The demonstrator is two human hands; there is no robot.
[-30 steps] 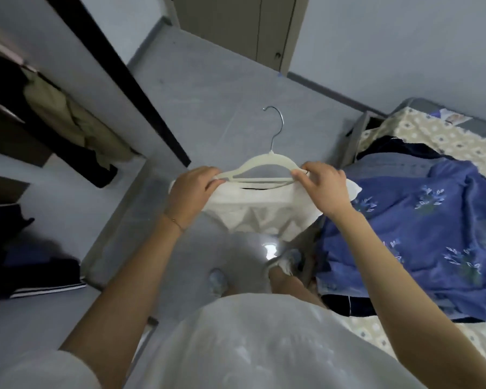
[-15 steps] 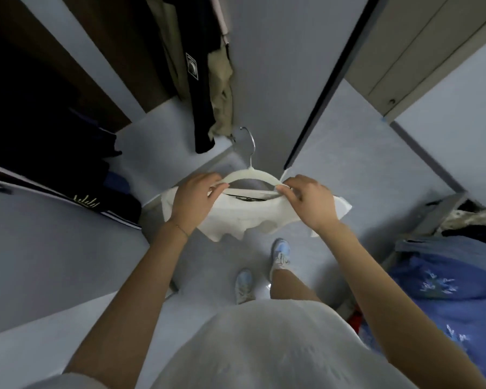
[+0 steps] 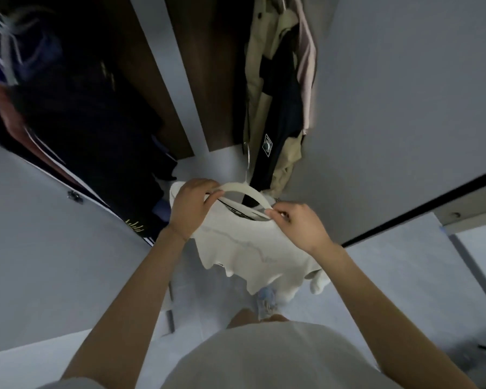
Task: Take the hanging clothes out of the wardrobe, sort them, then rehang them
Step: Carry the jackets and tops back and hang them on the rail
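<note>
The open wardrobe (image 3: 157,80) fills the space above and beyond both hands, its brown inner panels running up from just past the fingers. A grey door (image 3: 54,248) with a small metal catch stands well to the left of the left hand, and a second grey panel (image 3: 404,108) rises to the right of the right hand. A mass of dark clothes (image 3: 82,122) hangs up and to the left of the left hand, blurred at its upper end. Directly above the two hands hangs a beige coat (image 3: 260,66) with a black garment (image 3: 281,108) bearing a small patch in front of it and a pale pink garment (image 3: 307,66) just beside it.

The white top (image 3: 250,254) sits on a cream hanger (image 3: 244,190) held between the hands, in front of the wardrobe opening; its wavy hem droops below the wrists, over the grey floor (image 3: 404,276).

The left hand (image 3: 192,204) has its fingers curled round the left shoulder of the hanger together with the top's fabric. The right hand (image 3: 298,226) pinches the hanger's right arm at the neckline between thumb and fingers.

The hanger's metal hook (image 3: 248,155) points up from between the hands, close against the black garment. A light blue shoe (image 3: 265,300) shows below the hem, under the right hand.
</note>
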